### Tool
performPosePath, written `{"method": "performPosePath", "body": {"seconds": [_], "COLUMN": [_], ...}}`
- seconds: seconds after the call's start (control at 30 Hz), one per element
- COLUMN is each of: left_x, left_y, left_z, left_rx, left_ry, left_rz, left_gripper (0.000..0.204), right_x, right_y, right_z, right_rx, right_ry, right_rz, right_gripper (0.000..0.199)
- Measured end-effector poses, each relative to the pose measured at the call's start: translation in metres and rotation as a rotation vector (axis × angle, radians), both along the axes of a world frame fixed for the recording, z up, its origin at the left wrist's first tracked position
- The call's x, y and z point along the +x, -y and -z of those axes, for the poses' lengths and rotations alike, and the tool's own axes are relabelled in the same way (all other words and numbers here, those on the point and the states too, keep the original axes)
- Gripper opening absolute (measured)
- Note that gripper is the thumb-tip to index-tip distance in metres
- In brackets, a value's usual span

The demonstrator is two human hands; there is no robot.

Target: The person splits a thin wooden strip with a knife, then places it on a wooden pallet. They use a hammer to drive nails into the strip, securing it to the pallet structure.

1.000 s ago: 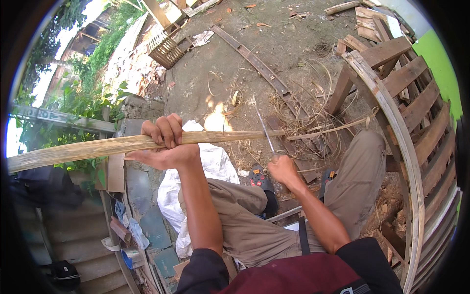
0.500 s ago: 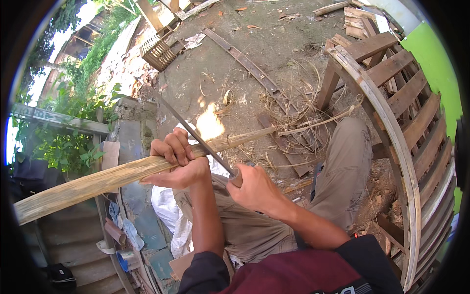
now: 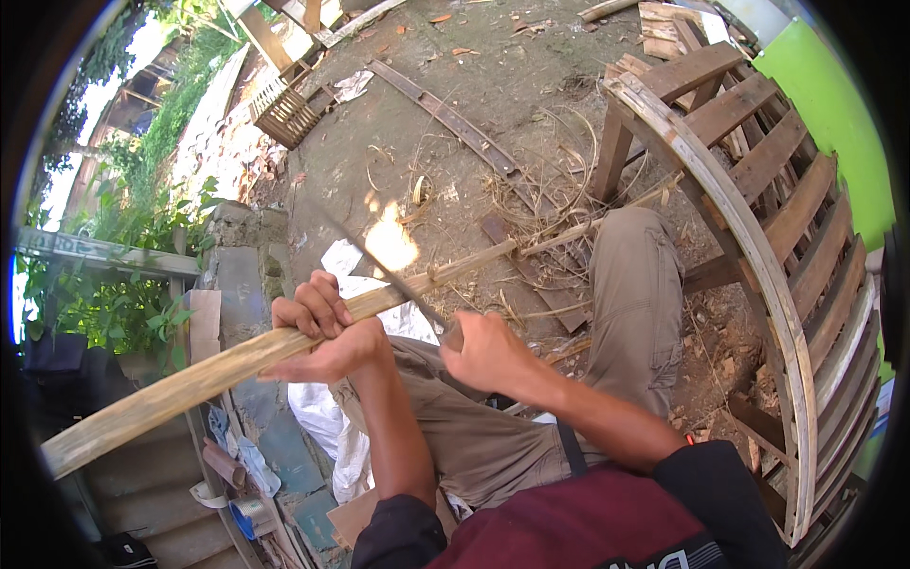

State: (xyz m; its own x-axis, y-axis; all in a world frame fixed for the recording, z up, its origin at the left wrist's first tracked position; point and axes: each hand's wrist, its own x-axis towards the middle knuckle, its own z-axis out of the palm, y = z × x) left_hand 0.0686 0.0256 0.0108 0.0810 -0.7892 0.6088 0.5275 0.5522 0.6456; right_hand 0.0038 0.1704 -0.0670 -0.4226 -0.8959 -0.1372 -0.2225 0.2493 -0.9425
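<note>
My left hand [image 3: 322, 327] grips a long pale bamboo strip [image 3: 199, 375] that runs from the lower left up to the right across my lap. My right hand [image 3: 483, 351] is closed on the handle of a long knife [image 3: 379, 261]. Its dark blade slants up to the left and lies across the strip just right of my left hand. The strip's thin far end [image 3: 559, 237] reaches past my knee toward the ground.
A curved bamboo frame on wooden slats [image 3: 749, 247] stands at my right. Dry shavings and a flat metal bar [image 3: 445, 114] lie on the dirt ahead. A low concrete post [image 3: 246, 247], white cloth and tins sit at my left, with green plants beyond.
My right hand came up from my knee, took up the knife and laid its blade on the strip. The strip tilted, with its near end now lower at left.
</note>
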Motion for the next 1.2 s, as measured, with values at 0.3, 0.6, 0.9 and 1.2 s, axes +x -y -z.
{"method": "performPosePath", "body": {"seconds": [0.3, 0.6, 0.9, 1.2], "left_x": [-0.008, -0.011, -0.007, 0.052], "left_y": [0.004, 0.001, 0.005, 0.058], "left_z": [-0.005, -0.008, 0.000, -0.098], "left_rx": [-0.009, -0.007, 0.011, 0.186], "left_ry": [-0.005, 0.015, -0.033, -0.197], "left_rz": [-0.024, 0.018, 0.045, -0.060], "left_gripper": [0.075, 0.076, 0.074, 0.076], "right_x": [-0.002, -0.031, -0.029, -0.037], "right_y": [-0.001, 0.003, -0.004, -0.001], "right_z": [0.009, 0.061, 0.083, 0.168], "right_rx": [-0.081, 0.086, 0.149, 0.369], "right_ry": [-0.019, -0.020, 0.009, -0.119], "right_rz": [-0.042, 0.021, 0.050, 0.094], "right_gripper": [0.027, 0.031, 0.032, 0.029]}}
